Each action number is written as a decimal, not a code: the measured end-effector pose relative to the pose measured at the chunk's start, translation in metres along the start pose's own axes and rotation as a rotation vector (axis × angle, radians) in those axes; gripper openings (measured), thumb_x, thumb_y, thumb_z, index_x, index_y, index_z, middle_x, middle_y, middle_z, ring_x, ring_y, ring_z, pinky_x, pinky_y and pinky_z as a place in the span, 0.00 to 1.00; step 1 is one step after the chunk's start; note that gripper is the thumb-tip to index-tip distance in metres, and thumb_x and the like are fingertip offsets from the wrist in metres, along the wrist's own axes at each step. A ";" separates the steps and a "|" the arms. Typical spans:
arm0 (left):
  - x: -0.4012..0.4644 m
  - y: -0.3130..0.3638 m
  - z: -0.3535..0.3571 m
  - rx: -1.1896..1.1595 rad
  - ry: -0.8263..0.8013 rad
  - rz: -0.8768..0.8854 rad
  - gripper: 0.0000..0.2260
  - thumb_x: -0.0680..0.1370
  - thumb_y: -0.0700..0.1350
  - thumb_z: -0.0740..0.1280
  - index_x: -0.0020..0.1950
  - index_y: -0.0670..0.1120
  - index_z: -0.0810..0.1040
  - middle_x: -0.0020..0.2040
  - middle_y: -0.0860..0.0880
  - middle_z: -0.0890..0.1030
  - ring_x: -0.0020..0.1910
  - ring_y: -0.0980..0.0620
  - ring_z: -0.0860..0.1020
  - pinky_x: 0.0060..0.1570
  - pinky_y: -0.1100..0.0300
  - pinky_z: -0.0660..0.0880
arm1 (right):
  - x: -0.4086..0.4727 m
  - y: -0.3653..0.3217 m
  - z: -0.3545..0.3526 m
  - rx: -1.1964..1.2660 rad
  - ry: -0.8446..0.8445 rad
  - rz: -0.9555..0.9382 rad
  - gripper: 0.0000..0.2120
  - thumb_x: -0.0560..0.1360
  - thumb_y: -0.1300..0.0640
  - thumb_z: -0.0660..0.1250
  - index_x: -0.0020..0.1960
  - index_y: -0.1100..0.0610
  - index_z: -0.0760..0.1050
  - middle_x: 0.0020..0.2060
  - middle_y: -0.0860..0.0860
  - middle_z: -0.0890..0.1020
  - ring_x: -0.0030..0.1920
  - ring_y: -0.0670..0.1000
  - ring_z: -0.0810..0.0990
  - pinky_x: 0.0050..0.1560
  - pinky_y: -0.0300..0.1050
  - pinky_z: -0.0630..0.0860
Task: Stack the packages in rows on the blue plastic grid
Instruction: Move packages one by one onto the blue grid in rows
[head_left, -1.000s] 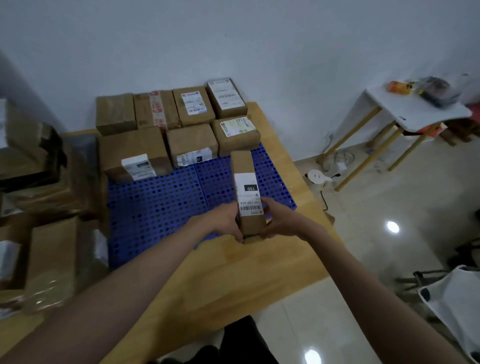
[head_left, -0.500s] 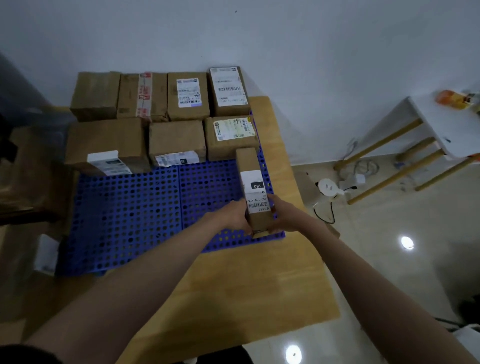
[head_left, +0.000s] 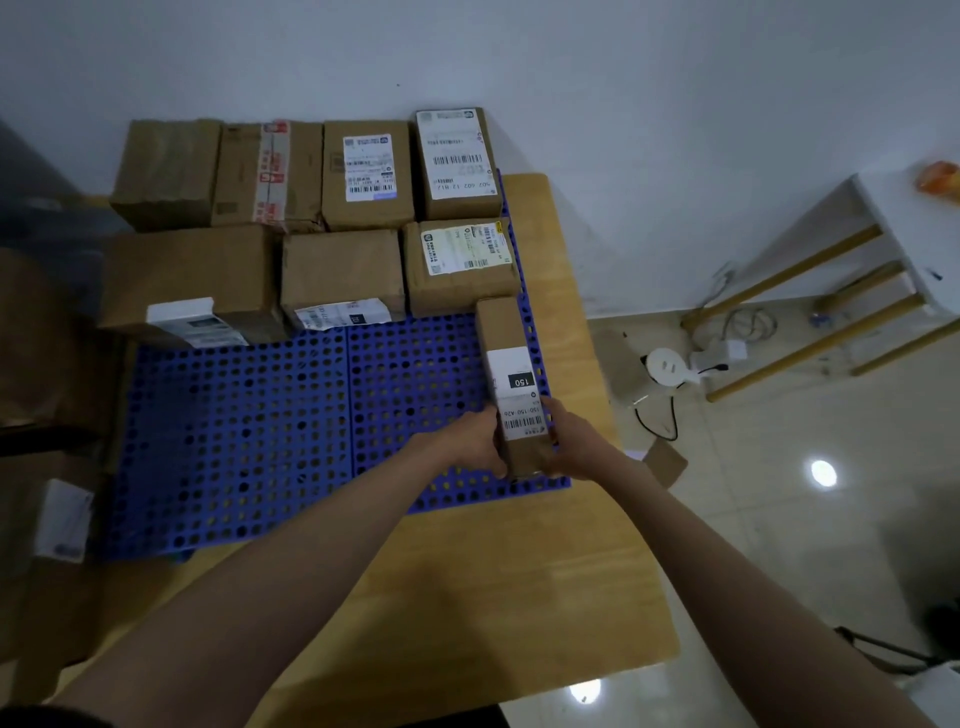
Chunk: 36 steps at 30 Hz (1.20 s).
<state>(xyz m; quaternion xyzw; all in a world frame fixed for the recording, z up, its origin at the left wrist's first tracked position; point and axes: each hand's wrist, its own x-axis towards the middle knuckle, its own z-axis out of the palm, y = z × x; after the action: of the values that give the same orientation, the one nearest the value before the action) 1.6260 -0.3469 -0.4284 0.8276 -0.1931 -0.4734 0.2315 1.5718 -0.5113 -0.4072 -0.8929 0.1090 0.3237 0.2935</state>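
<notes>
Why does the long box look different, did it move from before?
Yes. The long box, held by both hands, went forward along the blue grid's right edge until its far end reached the yellow-label package.

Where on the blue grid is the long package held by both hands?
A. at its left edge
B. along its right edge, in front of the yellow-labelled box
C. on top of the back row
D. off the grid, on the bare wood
B: the long package lies along the blue grid's right edge, its far end at the yellow-labelled box, gripped by left hand and right hand.

A wooden table (head_left: 519, 597) stands against a pale wall (head_left: 623, 78). Right of the table: a white side table (head_left: 904, 234), and a white round device (head_left: 667, 366) on the tiled floor (head_left: 779, 519).
</notes>
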 end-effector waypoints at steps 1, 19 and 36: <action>-0.001 0.000 -0.001 0.003 -0.002 0.000 0.45 0.70 0.42 0.77 0.78 0.47 0.52 0.67 0.45 0.74 0.60 0.46 0.75 0.54 0.56 0.76 | 0.000 -0.001 0.000 -0.027 -0.005 0.005 0.45 0.70 0.65 0.72 0.78 0.57 0.50 0.61 0.62 0.76 0.58 0.62 0.78 0.48 0.54 0.80; -0.179 -0.102 -0.104 0.203 0.231 -0.245 0.29 0.76 0.52 0.71 0.74 0.51 0.64 0.65 0.51 0.74 0.46 0.53 0.73 0.46 0.58 0.69 | -0.026 -0.200 -0.001 -0.434 -0.022 -0.277 0.28 0.76 0.55 0.71 0.72 0.56 0.64 0.65 0.57 0.73 0.57 0.58 0.77 0.57 0.58 0.77; -0.423 -0.266 -0.046 0.017 0.540 -0.347 0.22 0.74 0.51 0.73 0.65 0.46 0.74 0.60 0.47 0.78 0.55 0.48 0.77 0.48 0.55 0.74 | -0.115 -0.378 0.183 -0.497 -0.175 -0.492 0.31 0.78 0.51 0.68 0.77 0.54 0.60 0.69 0.55 0.70 0.53 0.53 0.77 0.50 0.50 0.76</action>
<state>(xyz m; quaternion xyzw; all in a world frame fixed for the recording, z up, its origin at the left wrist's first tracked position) 1.4908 0.1074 -0.2648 0.9458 0.0153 -0.2676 0.1832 1.5350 -0.0976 -0.2754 -0.9053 -0.2168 0.3354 0.1447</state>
